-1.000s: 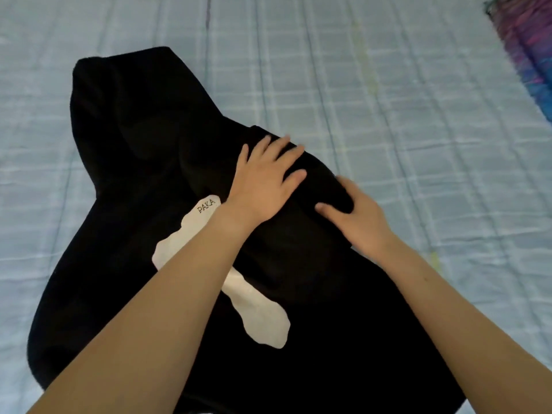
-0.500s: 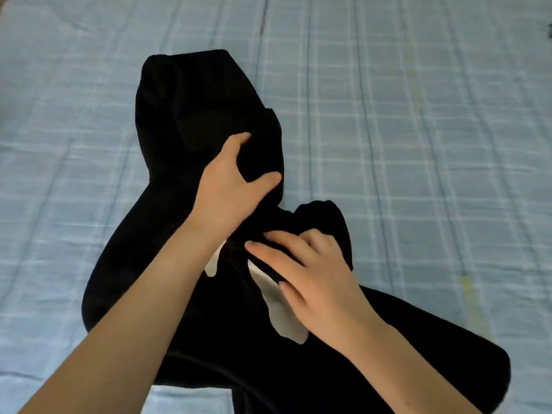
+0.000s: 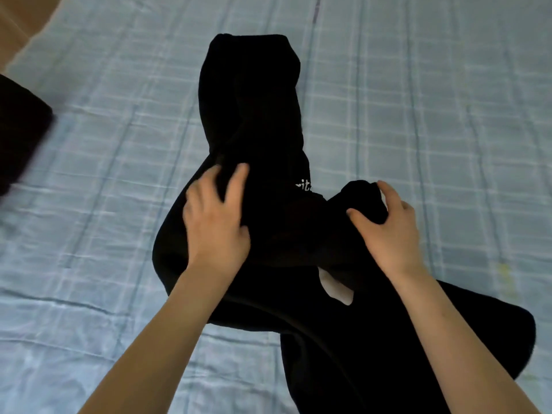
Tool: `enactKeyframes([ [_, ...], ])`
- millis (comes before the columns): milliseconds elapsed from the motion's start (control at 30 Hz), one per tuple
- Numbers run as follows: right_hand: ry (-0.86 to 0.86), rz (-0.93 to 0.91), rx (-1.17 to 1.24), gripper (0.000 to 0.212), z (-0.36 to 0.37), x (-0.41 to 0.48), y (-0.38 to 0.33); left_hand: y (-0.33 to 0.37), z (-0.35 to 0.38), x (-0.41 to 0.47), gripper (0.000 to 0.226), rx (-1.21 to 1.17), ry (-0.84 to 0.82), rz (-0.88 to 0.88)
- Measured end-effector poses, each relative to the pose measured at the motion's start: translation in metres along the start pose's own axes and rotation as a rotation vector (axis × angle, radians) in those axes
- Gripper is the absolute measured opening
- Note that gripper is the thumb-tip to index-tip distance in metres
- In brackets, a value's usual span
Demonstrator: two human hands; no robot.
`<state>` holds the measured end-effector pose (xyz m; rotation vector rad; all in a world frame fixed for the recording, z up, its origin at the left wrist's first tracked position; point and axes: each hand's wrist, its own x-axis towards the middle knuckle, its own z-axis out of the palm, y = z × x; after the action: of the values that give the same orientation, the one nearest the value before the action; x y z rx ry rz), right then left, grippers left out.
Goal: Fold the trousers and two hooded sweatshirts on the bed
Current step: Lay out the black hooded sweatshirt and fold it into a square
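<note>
A black hooded sweatshirt [image 3: 277, 228] lies on the bed, hood [image 3: 251, 85] pointing away from me. Its body is bunched and twisted toward the lower right. A patch of its white print [image 3: 334, 289] shows near the middle, and small white letters [image 3: 304, 186] sit below the hood. My left hand [image 3: 213, 222] rests flat on the fabric just below the hood, fingers spread. My right hand [image 3: 385, 228] grips a bunched fold of the black fabric at the right side.
The bed is covered by a pale blue checked sheet [image 3: 433, 130]. Another dark garment [image 3: 21, 135] lies at the left edge, blurred. A brown surface [image 3: 18, 16] shows at the top left corner.
The view has shifted, so the sweatshirt sits more central. My right hand moved right and took hold of a bunch of fabric. My left hand let go and spread flat. The white print is now mostly covered.
</note>
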<state>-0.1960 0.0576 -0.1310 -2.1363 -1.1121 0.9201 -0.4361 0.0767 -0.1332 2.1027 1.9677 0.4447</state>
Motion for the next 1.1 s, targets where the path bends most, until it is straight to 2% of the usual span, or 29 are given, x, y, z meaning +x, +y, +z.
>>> enactKeyframes([
  [67,-0.046,-0.007,0.107,0.056,0.0,0.004,-0.002,0.011,-0.005,0.023,0.065,-0.042,-0.017,0.344],
  [100,-0.026,-0.024,0.151,0.053,0.0,0.002,-0.001,0.019,-0.006,0.033,0.052,-0.107,-0.097,0.411],
  [167,0.05,-0.075,0.253,0.051,-0.006,-0.009,-0.002,0.039,-0.004,0.048,0.036,-0.235,-0.283,0.363],
  [267,0.16,-0.197,0.519,0.051,-0.029,-0.032,-0.011,0.056,0.011,0.062,0.058,-0.167,-0.57,0.269],
  [333,0.265,-0.237,0.708,0.052,-0.048,-0.039,-0.009,0.056,0.019,0.065,0.06,-0.037,-0.624,0.265],
  [400,0.345,-0.152,0.716,0.05,-0.058,-0.04,0.003,0.055,0.021,0.065,0.053,-0.002,-0.572,0.287],
  [500,0.249,0.033,0.58,0.044,-0.054,-0.039,0.028,0.056,0.022,0.059,0.037,-0.077,-0.429,0.335],
  [567,0.191,0.078,0.578,0.046,-0.048,-0.039,0.034,0.052,0.021,0.055,0.029,-0.13,-0.315,0.358],
  [733,0.245,-0.014,0.635,0.048,-0.067,-0.026,0.029,0.067,0.029,0.057,0.019,-0.169,-0.031,0.479],
  [867,0.339,-0.11,0.706,0.049,-0.108,0.005,0.018,0.109,0.019,0.082,0.013,-0.213,0.141,0.541],
  [933,0.384,-0.158,0.749,0.049,-0.133,0.03,0.014,0.137,0.016,0.102,0.014,-0.301,0.2,0.473],
  [1033,0.476,-0.273,0.77,0.05,-0.172,0.078,0.004,0.183,0.02,0.139,0.015,-0.571,0.265,0.248],
  [1100,0.542,-0.267,0.758,0.049,-0.191,0.119,0.003,0.208,0.035,0.165,0.016,-0.652,0.256,0.15],
])
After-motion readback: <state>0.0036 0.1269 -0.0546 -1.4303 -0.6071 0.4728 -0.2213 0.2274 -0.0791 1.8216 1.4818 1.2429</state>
